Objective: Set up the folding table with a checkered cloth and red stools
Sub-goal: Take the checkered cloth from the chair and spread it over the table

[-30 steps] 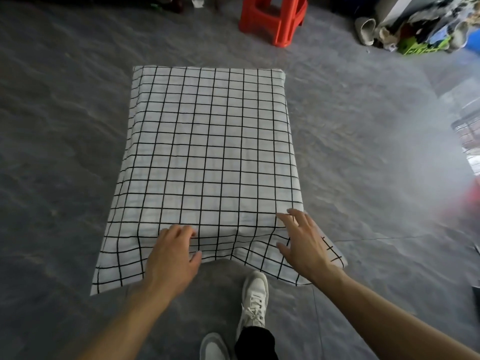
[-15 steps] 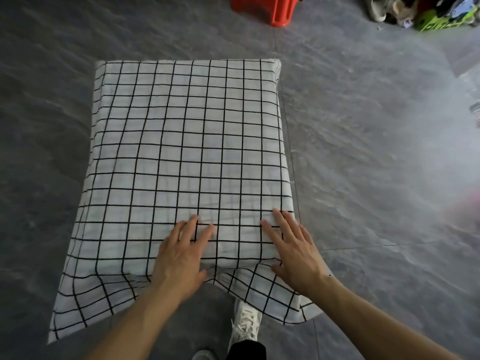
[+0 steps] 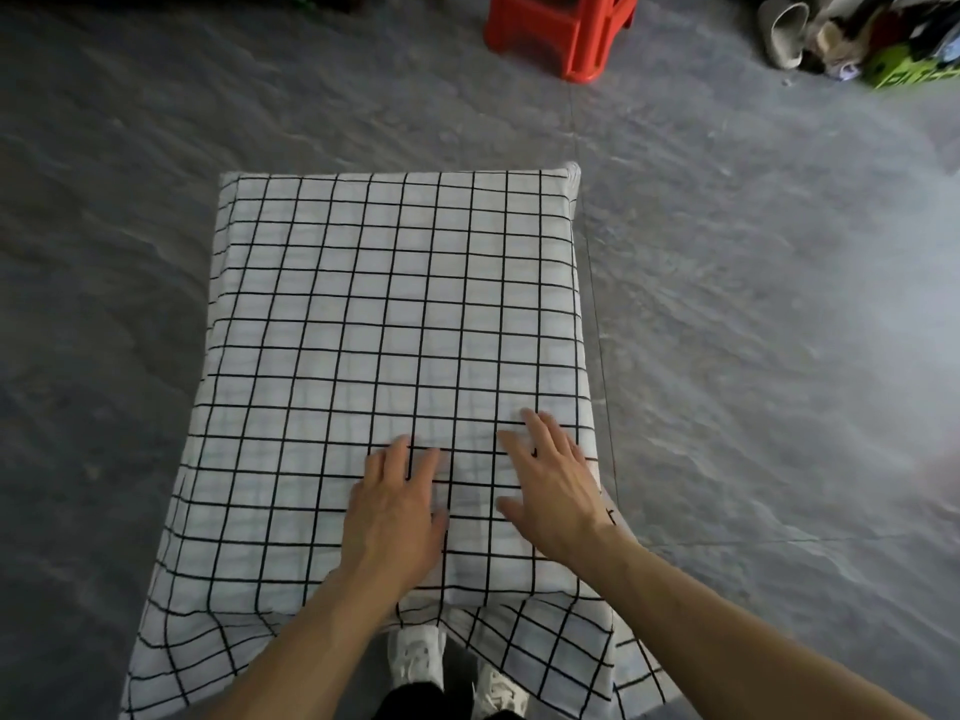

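Checkered cloth (image 3: 395, 324) drapes the folding table, near edge hanging loose over white shoes (image 3: 415, 659). Left hand (image 3: 397, 511) and right hand (image 3: 558, 491) lie flat on the cloth near that edge, fingers straight and slightly spread. Red stool (image 3: 563, 31) stands well beyond the far edge on grey floor (image 3: 753, 330); shoe clutter (image 3: 852, 39) far right.

Cloth (image 3: 374, 324) lies over the table top, near edge hanging down in front, w/ shoes (image 3: 415, 662) on the floor (image 3: 753, 356) just below that hang. Left hand (image 3: 395, 517) and right hand (image 3: 556, 491) rest flat on the cloth at the near end, side by side, right one by the right edge. Stools (image 3: 561, 33) stand on the floor beyond the far end, to the right, well apart from table. Pile of stuff (image 3: 857, 39) far right, behind
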{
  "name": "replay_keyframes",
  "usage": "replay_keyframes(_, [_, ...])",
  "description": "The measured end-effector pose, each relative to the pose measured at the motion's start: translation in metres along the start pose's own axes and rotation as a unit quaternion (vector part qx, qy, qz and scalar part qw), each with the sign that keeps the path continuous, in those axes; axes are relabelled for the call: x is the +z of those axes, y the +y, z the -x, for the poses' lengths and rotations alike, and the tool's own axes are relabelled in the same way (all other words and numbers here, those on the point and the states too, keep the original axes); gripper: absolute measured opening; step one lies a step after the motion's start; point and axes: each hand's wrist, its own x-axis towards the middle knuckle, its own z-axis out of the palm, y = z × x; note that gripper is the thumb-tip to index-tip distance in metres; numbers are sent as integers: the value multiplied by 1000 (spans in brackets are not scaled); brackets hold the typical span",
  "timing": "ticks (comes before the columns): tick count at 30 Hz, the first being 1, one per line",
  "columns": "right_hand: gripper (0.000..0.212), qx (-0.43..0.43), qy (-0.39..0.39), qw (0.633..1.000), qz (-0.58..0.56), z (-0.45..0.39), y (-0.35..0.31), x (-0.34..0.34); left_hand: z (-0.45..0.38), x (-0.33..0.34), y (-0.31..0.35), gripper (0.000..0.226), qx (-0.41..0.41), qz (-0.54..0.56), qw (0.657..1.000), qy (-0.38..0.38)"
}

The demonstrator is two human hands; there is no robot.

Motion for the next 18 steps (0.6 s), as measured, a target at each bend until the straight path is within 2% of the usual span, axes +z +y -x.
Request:
replay_keyframes(2, [80,-3,1,1000,13,-12,-2,0,-20,0,3,75,11,-12,1000,0])
replay_keyframes(5, [98,-7,-23,999,36,-29,-3,-3,-56,-7,10,82,23,-3,1000,-14])
replay_keyframes(7, [111,-8,-36,998,54,-44,-1,-6,-77,-14,9,81,28,-1,1000,-13])
replay_keyframes(9, [116,-6,-43,998,54,-61,0,-12,-96,-20,2,78,35,0,999,-8])
replay_keyframes(18, [81,-6,18,1000,18,-174,-3,-53,-194,-47,-36,74,87,-11,996,18])
